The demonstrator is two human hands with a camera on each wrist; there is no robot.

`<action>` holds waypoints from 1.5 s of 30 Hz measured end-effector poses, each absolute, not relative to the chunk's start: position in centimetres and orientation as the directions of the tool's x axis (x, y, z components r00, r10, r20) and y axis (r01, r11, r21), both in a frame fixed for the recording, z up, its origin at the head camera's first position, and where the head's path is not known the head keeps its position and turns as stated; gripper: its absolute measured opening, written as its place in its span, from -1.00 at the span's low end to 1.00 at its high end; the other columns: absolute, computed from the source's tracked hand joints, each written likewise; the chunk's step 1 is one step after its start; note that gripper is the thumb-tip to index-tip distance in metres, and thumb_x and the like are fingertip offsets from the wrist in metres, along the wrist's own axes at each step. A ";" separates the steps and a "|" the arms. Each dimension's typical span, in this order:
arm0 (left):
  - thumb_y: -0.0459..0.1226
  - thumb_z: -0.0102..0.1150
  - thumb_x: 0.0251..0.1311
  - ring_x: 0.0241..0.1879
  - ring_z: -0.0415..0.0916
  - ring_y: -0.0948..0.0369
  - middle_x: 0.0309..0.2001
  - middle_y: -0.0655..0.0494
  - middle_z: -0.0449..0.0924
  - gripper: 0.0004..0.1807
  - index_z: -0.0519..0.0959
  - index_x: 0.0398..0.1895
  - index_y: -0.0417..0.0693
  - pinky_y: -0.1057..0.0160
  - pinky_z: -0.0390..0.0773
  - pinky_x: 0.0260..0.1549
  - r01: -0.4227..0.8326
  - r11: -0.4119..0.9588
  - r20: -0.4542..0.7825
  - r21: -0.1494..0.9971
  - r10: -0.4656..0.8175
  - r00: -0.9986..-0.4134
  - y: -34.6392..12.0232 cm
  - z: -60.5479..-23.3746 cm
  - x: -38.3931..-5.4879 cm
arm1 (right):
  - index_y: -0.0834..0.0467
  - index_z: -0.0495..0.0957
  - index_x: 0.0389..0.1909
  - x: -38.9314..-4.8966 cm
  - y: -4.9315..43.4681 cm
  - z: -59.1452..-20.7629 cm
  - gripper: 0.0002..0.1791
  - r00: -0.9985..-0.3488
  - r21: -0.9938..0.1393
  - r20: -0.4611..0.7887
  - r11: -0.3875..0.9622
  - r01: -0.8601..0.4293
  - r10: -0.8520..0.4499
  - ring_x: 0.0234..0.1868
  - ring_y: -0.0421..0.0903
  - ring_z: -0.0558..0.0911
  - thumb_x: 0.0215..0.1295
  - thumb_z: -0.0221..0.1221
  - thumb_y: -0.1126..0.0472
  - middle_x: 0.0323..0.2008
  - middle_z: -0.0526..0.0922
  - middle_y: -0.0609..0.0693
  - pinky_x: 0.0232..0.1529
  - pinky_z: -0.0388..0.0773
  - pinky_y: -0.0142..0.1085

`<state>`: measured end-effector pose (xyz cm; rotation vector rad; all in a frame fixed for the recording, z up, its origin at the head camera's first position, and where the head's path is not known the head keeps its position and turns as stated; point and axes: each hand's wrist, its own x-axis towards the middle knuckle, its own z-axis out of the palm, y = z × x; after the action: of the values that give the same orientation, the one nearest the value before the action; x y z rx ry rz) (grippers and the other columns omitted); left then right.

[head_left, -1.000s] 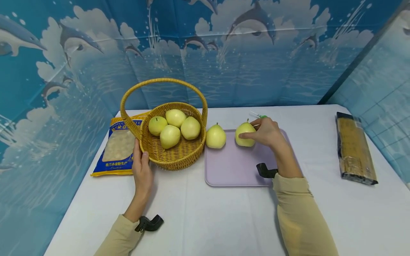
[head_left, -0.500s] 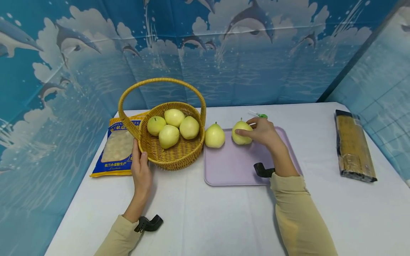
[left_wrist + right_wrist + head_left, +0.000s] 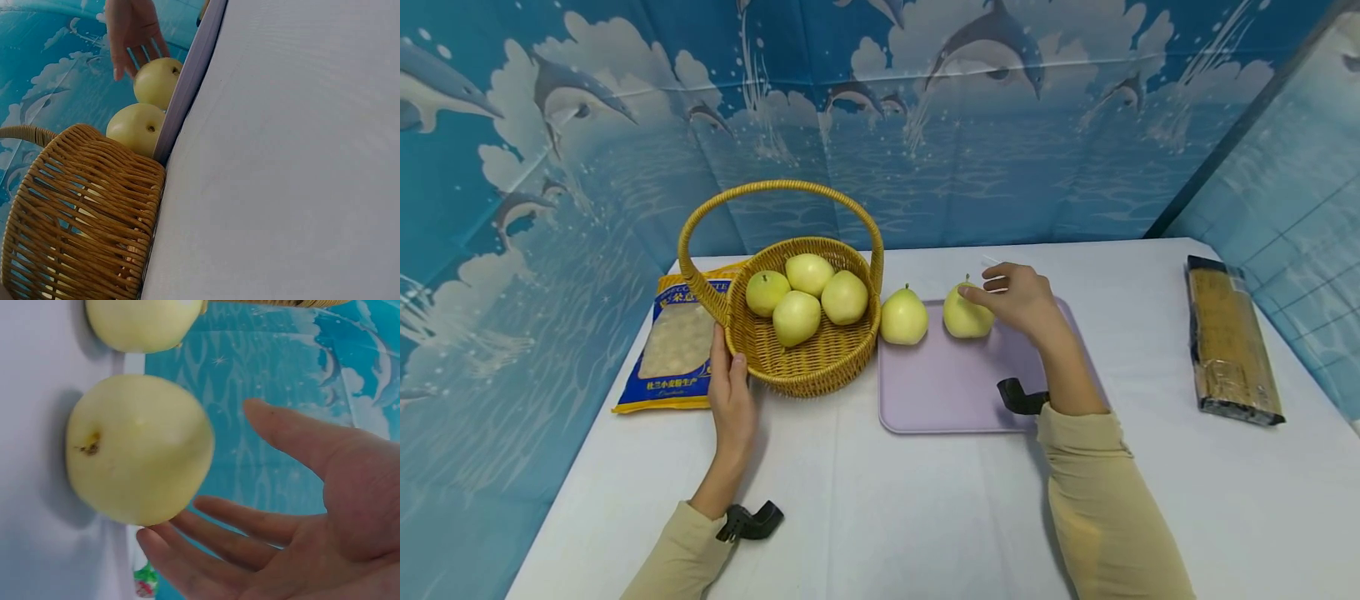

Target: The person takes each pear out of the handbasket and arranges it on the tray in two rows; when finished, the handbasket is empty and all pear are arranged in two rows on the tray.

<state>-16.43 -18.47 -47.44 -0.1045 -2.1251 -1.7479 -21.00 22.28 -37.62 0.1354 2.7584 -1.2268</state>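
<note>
While the left hand (image 3: 732, 408) rests straight-fingered against the basket (image 3: 808, 383), the right hand (image 3: 1022, 302) is loosely spread, unclenched.
Head view: pear (image 3: 966, 317) upright on lilac tray (image 3: 951, 392), right of centre, beside right hand, contact unclear; second pear (image 3: 904, 317) at tray's upper left; basket, left of centre, holds four fruits (image 3: 796, 318).

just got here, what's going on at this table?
A person has the left hand against the side of a wicker basket with four pears visible inside. The right hand is open at the right-hand pear on a purple tray, not gripping it; whether a fingertip touches is hard to tell. Another pear stands at the tray's left end, next to the basket. So two pears are on the tray now.
</note>
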 end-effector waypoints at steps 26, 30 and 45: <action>-0.29 -0.29 0.69 0.67 -0.06 0.24 0.70 0.23 -0.04 -0.37 -0.03 0.74 0.09 0.31 0.09 0.62 0.279 0.241 0.328 0.930 -0.197 -0.924 -18.7 -47.3 -16.4 | 0.18 0.53 0.35 -19.3 14.1 -35.7 -0.44 -0.979 -0.943 -0.027 0.331 -0.042 -0.204 0.35 0.03 0.58 0.45 0.33 0.03 0.25 0.65 0.08 0.42 0.51 0.02; -0.28 -0.29 0.69 0.67 -0.06 0.24 0.70 0.23 -0.04 -0.37 -0.03 0.74 0.09 0.37 0.08 0.61 0.274 0.248 0.327 0.929 -0.203 -0.923 -18.7 -47.4 -16.3 | 0.20 0.52 0.36 -19.1 12.2 -36.3 -0.43 -0.971 -0.936 0.029 0.334 -0.109 -0.236 0.33 0.05 0.61 0.42 0.36 0.07 0.27 0.64 0.11 0.34 0.60 -0.01; -0.30 -0.28 0.68 0.67 -0.07 0.27 0.70 0.24 -0.04 -0.37 -0.03 0.73 0.07 0.43 0.08 0.58 0.276 0.223 0.322 0.935 -0.208 -0.924 -18.5 -47.5 -16.6 | 0.22 0.44 0.45 -21.1 6.6 -37.7 -0.35 -0.945 -0.966 0.114 0.188 -0.177 -0.306 0.42 0.12 0.53 0.38 0.37 0.26 0.40 0.51 0.25 0.43 0.54 -0.07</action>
<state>-16.59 -18.48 -47.53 -0.0626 -2.1244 -1.7461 -21.06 6.62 -37.71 -0.4778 2.3388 -1.8785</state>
